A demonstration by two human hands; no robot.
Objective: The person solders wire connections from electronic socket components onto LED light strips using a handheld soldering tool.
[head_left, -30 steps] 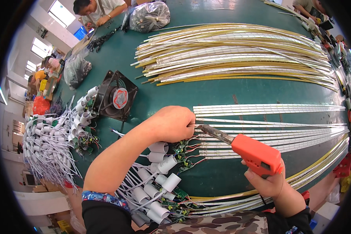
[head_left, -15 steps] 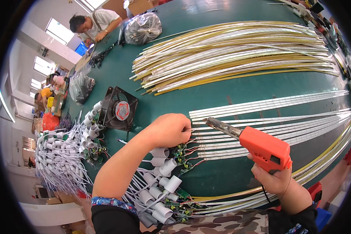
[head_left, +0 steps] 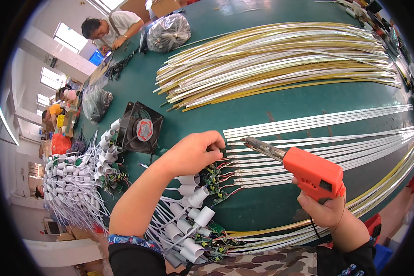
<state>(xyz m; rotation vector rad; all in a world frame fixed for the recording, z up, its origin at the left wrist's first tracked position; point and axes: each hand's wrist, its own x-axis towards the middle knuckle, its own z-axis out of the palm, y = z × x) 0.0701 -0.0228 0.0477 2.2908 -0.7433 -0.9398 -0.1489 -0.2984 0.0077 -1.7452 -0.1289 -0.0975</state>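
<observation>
My right hand [head_left: 324,209] is wrapped round the handle of a red soldering gun [head_left: 313,174], whose metal tip points left, just above the left ends of the LED strips [head_left: 303,158]. Beside those ends is my left hand [head_left: 195,152], its index finger and thumb parted, with nothing visible between them. Thin red wires [head_left: 225,176] run from several strip ends to small green circuit boards [head_left: 211,179]. White plastic caps [head_left: 198,197] with pale cables lie below my left wrist. Part of the closest strip end is hidden by the fingertips.
A large pile of white and yellow strips [head_left: 276,64] covers the far side of the green table [head_left: 188,122]. A black fan [head_left: 140,128] stands left of my hand. Many capped cables [head_left: 73,188] are heaped at left. Across the table, a person [head_left: 110,30] works near a plastic bag [head_left: 169,33].
My left hand's fingers have come apart from a closed pinch at the strip ends. The soldering gun has stayed almost in place.
</observation>
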